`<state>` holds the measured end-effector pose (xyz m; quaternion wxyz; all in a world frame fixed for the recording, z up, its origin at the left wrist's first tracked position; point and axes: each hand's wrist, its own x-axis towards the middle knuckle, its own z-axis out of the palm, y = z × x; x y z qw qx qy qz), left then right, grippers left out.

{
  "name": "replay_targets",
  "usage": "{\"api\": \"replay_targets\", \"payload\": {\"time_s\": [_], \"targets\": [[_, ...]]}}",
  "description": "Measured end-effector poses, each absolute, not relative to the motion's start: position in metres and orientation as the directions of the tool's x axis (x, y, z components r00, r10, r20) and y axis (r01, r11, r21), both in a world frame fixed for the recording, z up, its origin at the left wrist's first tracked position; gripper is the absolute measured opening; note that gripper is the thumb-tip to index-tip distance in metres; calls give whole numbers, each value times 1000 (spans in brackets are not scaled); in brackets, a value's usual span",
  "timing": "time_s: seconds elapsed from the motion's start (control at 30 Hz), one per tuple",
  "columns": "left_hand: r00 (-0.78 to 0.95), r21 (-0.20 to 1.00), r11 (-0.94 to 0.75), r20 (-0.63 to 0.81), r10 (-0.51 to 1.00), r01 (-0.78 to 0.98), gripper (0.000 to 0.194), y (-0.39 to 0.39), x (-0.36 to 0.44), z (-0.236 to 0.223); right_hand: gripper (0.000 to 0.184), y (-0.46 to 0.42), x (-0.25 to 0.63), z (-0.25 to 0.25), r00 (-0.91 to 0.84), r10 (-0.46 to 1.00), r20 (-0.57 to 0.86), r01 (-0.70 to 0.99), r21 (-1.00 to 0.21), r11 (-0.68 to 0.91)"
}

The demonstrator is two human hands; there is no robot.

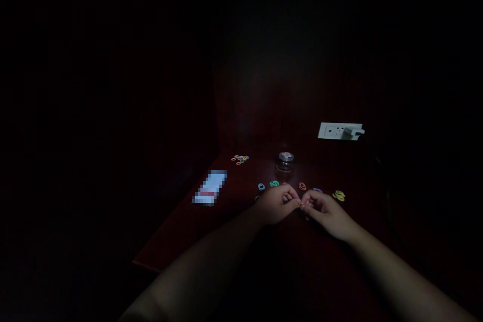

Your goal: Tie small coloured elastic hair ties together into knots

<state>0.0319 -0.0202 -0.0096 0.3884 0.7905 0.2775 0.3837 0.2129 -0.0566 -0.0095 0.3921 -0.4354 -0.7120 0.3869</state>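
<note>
My left hand (278, 204) and my right hand (327, 214) meet fingertip to fingertip above the dark red table, both closed in a pinch. Between them shows a speck of yellow-orange (300, 205), too small and dim to name. Small coloured hair ties lie in groups just beyond the hands: blue ones (261, 187), green ones (274, 183) and orange-red ones (302, 186). Purple ones (317, 190) sit close behind my right hand, partly hidden by it. Yellow ones (339, 195) lie to its right. My left hand partly covers another green one (257, 197).
A clear lidded jar (286, 162) stands behind the groups. Farther left lies a mixed pile of hair ties (240, 159). A lit, blurred-out phone-like screen (210, 187) rests near the table's left edge. A wall socket (339, 131) holds a plug with a cable. The surroundings are very dark.
</note>
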Motion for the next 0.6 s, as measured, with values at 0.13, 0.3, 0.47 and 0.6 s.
{"api": "replay_targets", "payload": {"time_s": [0.13, 0.3, 0.47, 0.6], "targets": [[544, 830, -537, 385, 746, 148, 11, -21, 32, -8, 30, -57, 211, -10, -301, 924, 234, 329, -884, 331], [539, 809, -568, 415, 733, 150, 11, -17, 32, -9, 30, -56, 214, -10, -308, 922, 233, 337, -880, 335], [550, 804, -582, 434, 714, 122, 15, -13, 32, -13, 34, -52, 218, -13, -282, 931, 233, 348, -879, 325], [547, 804, -584, 442, 711, 109, 16, -13, 32, -14, 43, -52, 217, -11, -274, 952, 139, 369, -898, 237]]}}
